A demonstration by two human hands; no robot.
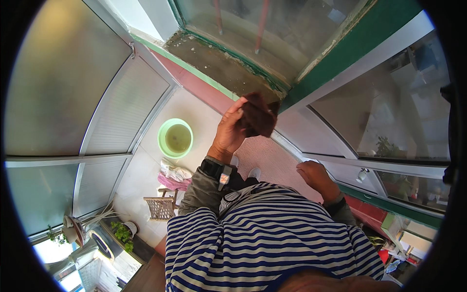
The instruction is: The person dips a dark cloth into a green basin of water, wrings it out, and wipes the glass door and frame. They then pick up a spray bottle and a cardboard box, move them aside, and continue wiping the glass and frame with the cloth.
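My left hand (228, 130) is raised at the corner of a window sill (214, 61), its fingers closed on a dark brown cloth (259, 116). The cloth is bunched up and hangs in front of the sill's right end, beside the green window frame (335, 53). From this view I cannot tell whether it touches the sill. Lower on the right, my right hand (316, 179) is held in front of my body with its fingers curled in. Nothing shows in it, and it is apart from the white door panel beyond.
A green basin (176, 138) with murky water stands on the tiled floor at left. Nearer lie white and pink cloths (173, 175) by a small woven-seat chair (160, 207). Glazed doors (112, 102) rise on the left. A potted plant (124, 233) sits at lower left.
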